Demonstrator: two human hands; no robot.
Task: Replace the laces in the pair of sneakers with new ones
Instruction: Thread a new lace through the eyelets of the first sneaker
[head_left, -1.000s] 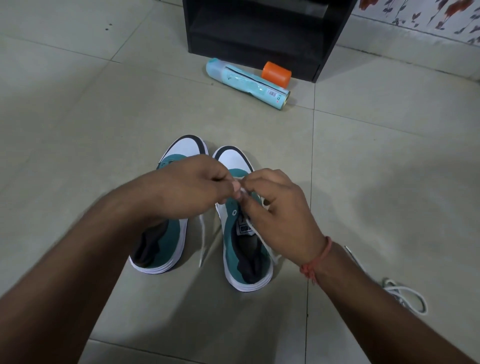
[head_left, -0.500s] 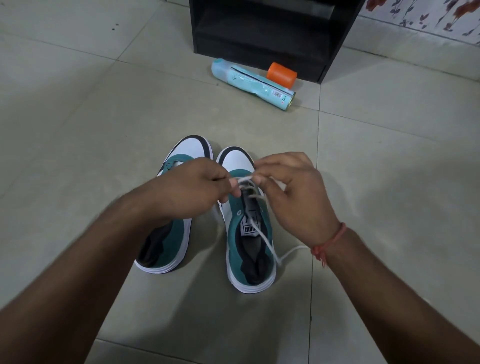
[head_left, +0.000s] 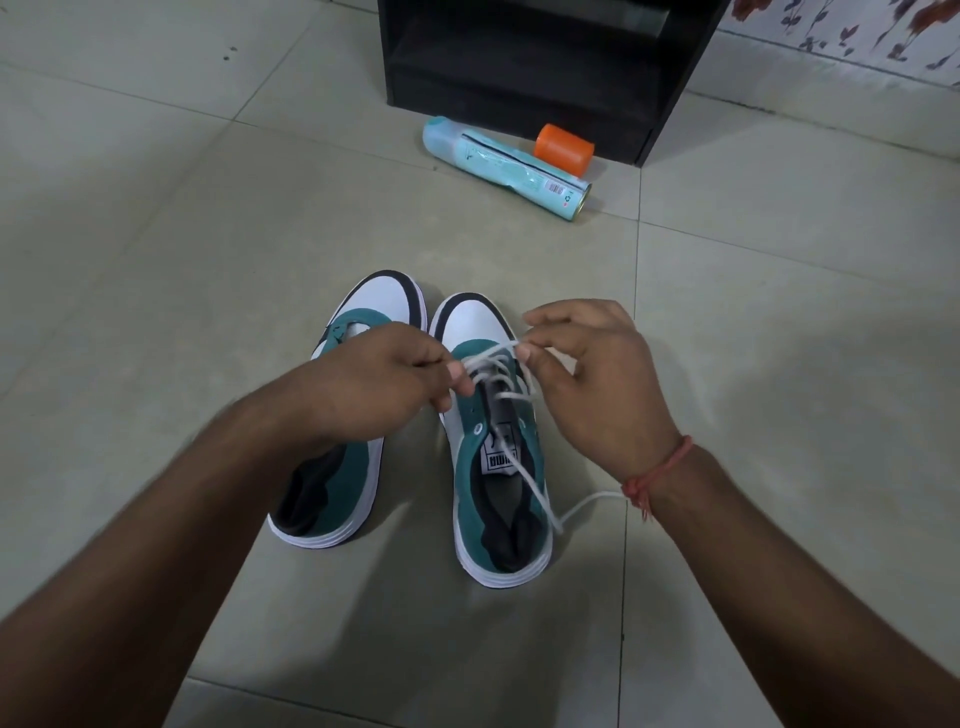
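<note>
Both hands are pinching a white lace (head_left: 511, 397) over the right teal-and-white sneaker (head_left: 498, 467) on the floor: left hand (head_left: 384, 384) and right hand (head_left: 592, 384), each grip closing on it.

Teal-white sneakers (head_left: 410, 431) side by side, white lace (head_left: 524, 467) half-threaded

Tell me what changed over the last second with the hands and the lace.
The right hand moved right and away from the left hand, drawing the white lace out across the right sneaker; its tail now trails over the shoe's heel side. Both hands pinch the lace as before. The left sneaker, spray can and orange cap stayed put.
</note>
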